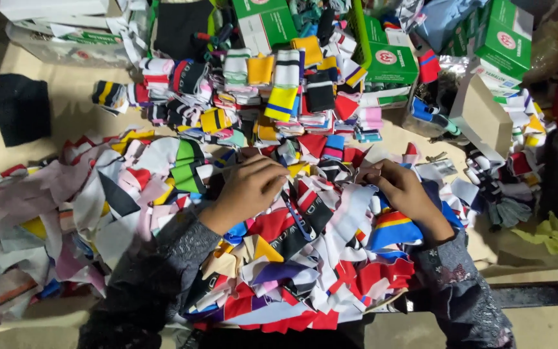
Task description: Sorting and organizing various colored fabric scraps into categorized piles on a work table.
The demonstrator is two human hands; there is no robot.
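Note:
A big heap of colourful fabric scraps (305, 258) in red, white, black, blue and yellow lies in front of me. My left hand (248, 189) rests curled on top of the heap near its middle, fingers closed over scraps. My right hand (403, 189) pinches a small whitish scrap (364, 173) at the heap's far edge. Both arms wear dark patterned sleeves. Beyond the hands stand stacks of folded striped cloth pieces (279, 90).
Green and white cardboard boxes (390, 63) sit at the back and right. A brown open box (482, 116) stands to the right. A black cloth (22, 108) lies at the far left on tan sheeting (72, 110). More scraps spread left (46, 213).

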